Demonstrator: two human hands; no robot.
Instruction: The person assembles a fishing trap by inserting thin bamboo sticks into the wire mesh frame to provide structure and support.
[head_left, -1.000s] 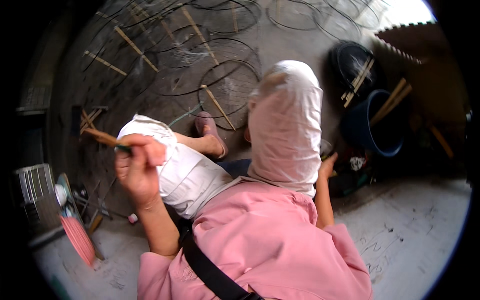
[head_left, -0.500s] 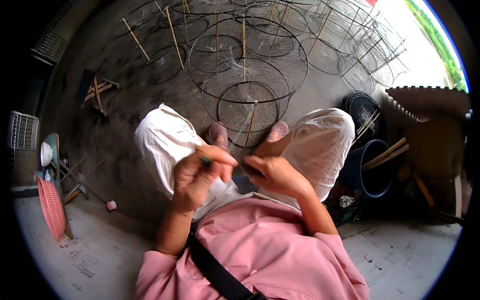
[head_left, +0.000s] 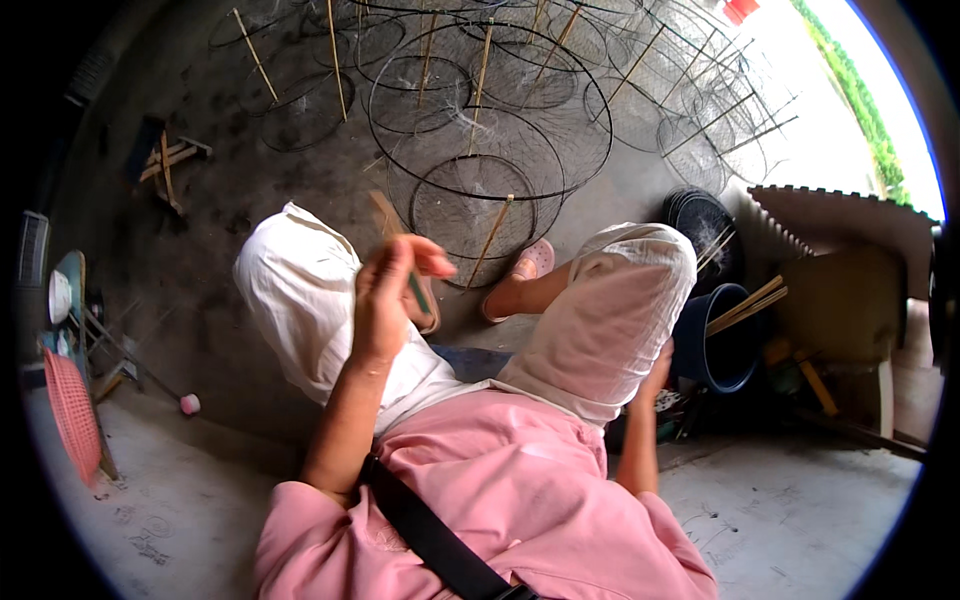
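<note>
I sit on the ground in white trousers (head_left: 300,290) and a pink shirt. My left hand (head_left: 385,295) is raised in front of my left knee, fingers closed around a thin bamboo stick (head_left: 385,212) and a small green-handled tool (head_left: 418,293). My right hand (head_left: 655,372) is lowered beside my right thigh, close to a dark blue bucket (head_left: 735,350) holding bamboo sticks (head_left: 745,305). Its fingers are partly hidden behind the trouser leg, so any hold is unclear. A round wire net frame (head_left: 480,205) with a bamboo stick lies just past my pink sandals (head_left: 525,268).
Several more wire ring frames (head_left: 500,90) with bamboo sticks cover the concrete floor ahead. A stack of black rings (head_left: 700,225) stands behind the bucket, with a chair (head_left: 850,310) to the right. A pink basket (head_left: 72,410) and a small fan (head_left: 60,295) sit at the left.
The two hands, together in front of me half a second ago, have parted: the right dropped to my right side, while the left stayed raised with the stick.
</note>
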